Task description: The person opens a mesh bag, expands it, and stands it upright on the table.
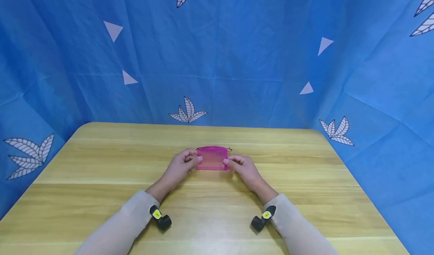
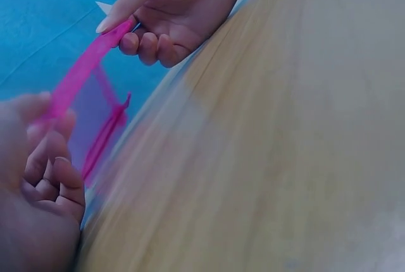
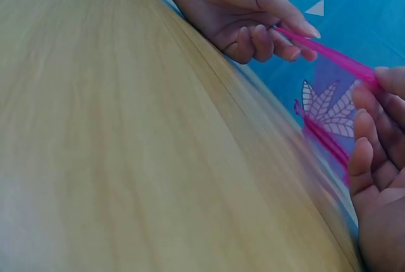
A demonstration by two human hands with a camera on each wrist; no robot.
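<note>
A sheer magenta drawstring pouch [image 1: 212,159] is stretched flat between both hands above the table. My left hand [image 1: 182,165] pinches its left side between thumb and fingers. On the opposite side, my right hand [image 1: 245,169] pinches the right edge the same way. The gathered top with its dark cord lies toward the far side, and a loose cord end sticks out at the right. In the left wrist view the pouch [image 2: 82,82] is seen from one side, thin and see-through. The right wrist view shows the pink edge [image 3: 332,58] pulled taut between the hands.
A light wood table [image 1: 101,153] with rounded far corners spreads under the hands. Blue cloth [image 1: 217,59] with white leaf and triangle prints hangs behind it and at both sides. Each sleeve cuff carries a small black wrist camera [image 1: 164,222].
</note>
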